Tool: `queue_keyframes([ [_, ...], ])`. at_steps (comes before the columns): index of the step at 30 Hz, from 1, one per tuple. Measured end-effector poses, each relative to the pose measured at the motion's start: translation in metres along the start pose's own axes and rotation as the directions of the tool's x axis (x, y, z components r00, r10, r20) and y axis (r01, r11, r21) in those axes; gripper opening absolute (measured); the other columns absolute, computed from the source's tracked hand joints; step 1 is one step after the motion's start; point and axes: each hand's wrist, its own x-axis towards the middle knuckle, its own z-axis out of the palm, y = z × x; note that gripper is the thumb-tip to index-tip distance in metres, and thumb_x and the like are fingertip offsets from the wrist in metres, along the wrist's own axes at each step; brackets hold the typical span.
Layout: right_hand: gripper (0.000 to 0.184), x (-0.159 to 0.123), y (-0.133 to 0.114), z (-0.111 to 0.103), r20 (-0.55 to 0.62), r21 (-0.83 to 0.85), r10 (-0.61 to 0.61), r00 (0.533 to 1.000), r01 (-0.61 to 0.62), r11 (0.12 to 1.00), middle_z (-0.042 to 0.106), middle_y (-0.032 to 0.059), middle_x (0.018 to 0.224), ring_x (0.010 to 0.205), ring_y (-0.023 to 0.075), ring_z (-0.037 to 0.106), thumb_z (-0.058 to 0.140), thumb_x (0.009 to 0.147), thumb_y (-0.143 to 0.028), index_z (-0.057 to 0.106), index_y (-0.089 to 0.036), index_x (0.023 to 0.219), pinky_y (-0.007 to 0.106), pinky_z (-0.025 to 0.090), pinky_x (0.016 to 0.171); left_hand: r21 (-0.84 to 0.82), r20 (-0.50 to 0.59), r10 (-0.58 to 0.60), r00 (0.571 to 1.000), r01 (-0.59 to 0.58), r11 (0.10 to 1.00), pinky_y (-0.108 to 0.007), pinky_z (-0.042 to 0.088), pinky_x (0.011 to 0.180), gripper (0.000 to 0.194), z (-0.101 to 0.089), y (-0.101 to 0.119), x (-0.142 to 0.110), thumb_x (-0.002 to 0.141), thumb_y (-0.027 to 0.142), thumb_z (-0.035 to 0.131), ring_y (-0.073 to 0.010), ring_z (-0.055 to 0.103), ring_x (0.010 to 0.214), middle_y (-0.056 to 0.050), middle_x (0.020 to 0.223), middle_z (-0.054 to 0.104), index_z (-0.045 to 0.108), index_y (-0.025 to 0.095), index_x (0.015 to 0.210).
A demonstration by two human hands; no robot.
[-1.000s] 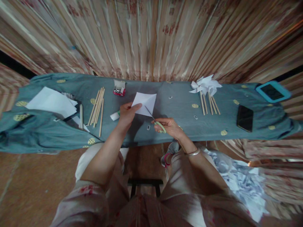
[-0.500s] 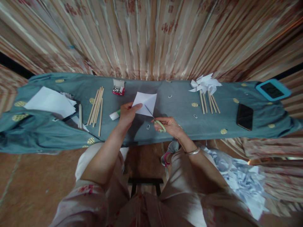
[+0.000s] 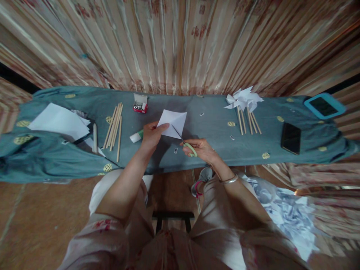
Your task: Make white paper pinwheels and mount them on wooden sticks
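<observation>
Teal tablecloth [image 3: 213, 127]; above it, scissors [image 3: 184, 142] at white paper [image 3: 174, 118], as before.

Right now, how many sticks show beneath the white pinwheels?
5: two sticks at the left, three sticks beside them at the right, all showing below the white pinwheels. Others may be hidden under those.
</observation>
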Motion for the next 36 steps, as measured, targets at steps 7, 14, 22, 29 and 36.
queue_keyframes([
  [7,0.052,0.001,-0.002,-0.001,0.012,-0.030,-0.013,1.000,0.013,0.999,0.065,-0.0028,0.060,0.053,0.0078,0.058,0.092,0.045,-0.048,0.077,-0.017,0.083,0.022,0.048,0.053,0.017,-0.006,0.008,1.000,-0.008,1.000,-0.025,0.049,0.055,0.026,0.000,-0.002,0.002,0.051,0.033,0.085,-0.0149,0.061,0.057,-0.002,0.066,0.071,0.076,0.015,0.068],
  [14,0.054,-0.004,-0.005,0.001,0.078,-0.072,0.000,0.997,0.006,0.997,0.067,-0.0017,0.065,0.057,0.0083,0.061,0.092,0.046,-0.051,0.074,-0.016,0.084,0.020,0.049,0.056,-0.036,-0.015,-0.003,1.000,0.002,0.999,-0.027,0.052,0.059,0.029,0.001,0.000,0.001,0.048,0.031,0.086,-0.0167,0.064,0.060,-0.003,0.069,0.072,0.075,0.014,0.069],
  [22,0.053,-0.015,-0.017,-0.016,0.078,-0.121,0.005,0.997,0.005,0.993,0.066,-0.0014,0.061,0.053,0.0083,0.058,0.090,0.049,-0.054,0.073,-0.016,0.082,0.021,0.046,0.052,-0.054,-0.101,0.024,0.995,-0.029,0.998,-0.027,0.052,0.062,0.029,-0.003,0.012,0.002,0.045,0.029,0.085,-0.0172,0.065,0.063,-0.003,0.069,0.073,0.073,0.015,0.067],
  [29,0.052,-0.023,-0.028,-0.033,-0.151,-0.121,-0.231,0.961,0.214,0.969,0.065,-0.0017,0.064,0.057,0.0098,0.056,0.088,0.052,-0.053,0.072,-0.017,0.087,0.024,0.044,0.056,0.037,-0.044,0.003,0.999,-0.001,0.999,-0.028,0.050,0.062,0.028,0.002,0.009,-0.006,0.046,0.028,0.084,-0.0184,0.064,0.065,-0.002,0.067,0.072,0.073,0.015,0.068],
  [36,0.056,-0.006,-0.029,-0.029,-0.288,-0.192,-0.415,0.863,0.373,0.908,0.060,-0.0043,0.066,0.062,0.0101,0.050,0.090,0.048,-0.047,0.068,-0.018,0.091,0.025,0.039,0.057,0.152,0.113,-0.091,0.989,0.074,0.986,-0.025,0.042,0.052,0.021,0.011,-0.003,-0.022,0.044,0.023,0.080,-0.0143,0.055,0.052,-0.001,0.057,0.067,0.072,0.014,0.062],
])
